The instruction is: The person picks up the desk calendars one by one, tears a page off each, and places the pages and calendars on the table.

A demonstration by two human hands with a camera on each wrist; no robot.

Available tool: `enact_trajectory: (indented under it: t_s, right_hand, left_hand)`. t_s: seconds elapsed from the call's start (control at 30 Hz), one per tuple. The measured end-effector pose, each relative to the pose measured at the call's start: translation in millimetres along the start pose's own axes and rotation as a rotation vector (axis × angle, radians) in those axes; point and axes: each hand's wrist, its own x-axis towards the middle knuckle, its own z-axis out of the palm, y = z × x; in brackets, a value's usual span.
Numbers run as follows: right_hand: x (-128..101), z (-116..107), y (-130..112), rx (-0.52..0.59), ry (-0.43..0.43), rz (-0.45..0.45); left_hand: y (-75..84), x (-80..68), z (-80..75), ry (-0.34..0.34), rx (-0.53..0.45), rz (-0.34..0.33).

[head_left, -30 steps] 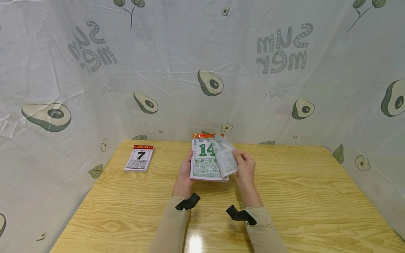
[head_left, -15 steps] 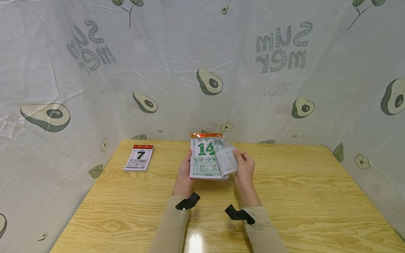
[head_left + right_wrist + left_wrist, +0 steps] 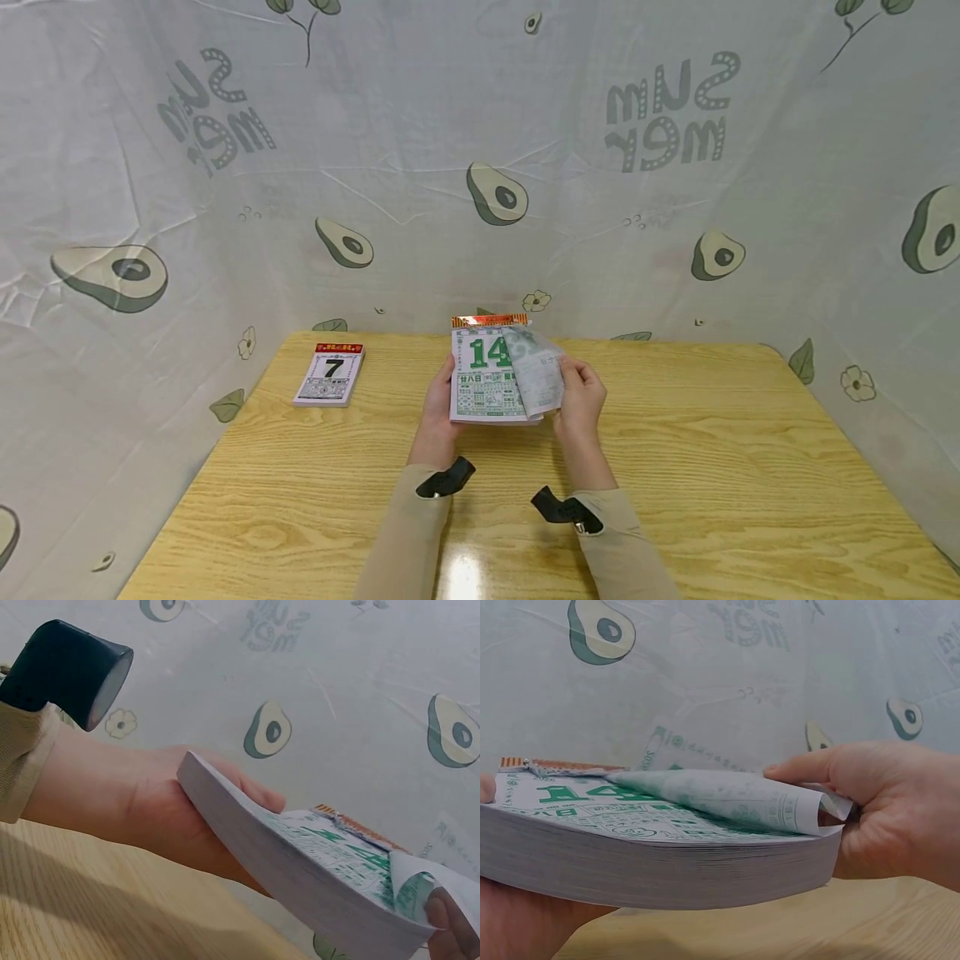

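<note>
A thick tear-off calendar (image 3: 487,396) with a green 14 and a red-and-gold top strip is held above the table. My left hand (image 3: 437,414) grips its left side, thumb on the front edge and the other fingers beneath, as the right wrist view shows. At the right, my right hand (image 3: 581,404) pinches a thin calendar page (image 3: 538,375), folded over diagonally with its pale back showing. Near the top strip the page's upper end looks crumpled, and in the left wrist view the page (image 3: 735,799) curls over the pad's corner. Some right fingertips are hidden behind the paper.
A smaller calendar (image 3: 330,379) with a black 7 and a red header lies at the table's back left. The wooden table (image 3: 735,450) ends at a hanging cloth (image 3: 420,100) printed with avocados. Black wrist cameras (image 3: 446,479) sit on both sleeves.
The calendar has shifted very slightly up and left in the head view. The right hand keeps its pinch on the page, whose fold has moved only a little.
</note>
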Motion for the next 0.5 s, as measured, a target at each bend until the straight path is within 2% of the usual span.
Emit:
enact_trajectory:
  t_s: [0.27,0.5]
  right_hand:
    - [6.4,-8.7,-9.2,-0.07,-0.139,0.106]
    - [14.3,-17.1,-14.8,-0.24,-0.24,0.184]
  left_hand:
    - [5.8,-1.3,-3.2,-0.044,-0.004,-0.021]
    - [10.8,-3.3,-6.4,-0.084,0.032,-0.027]
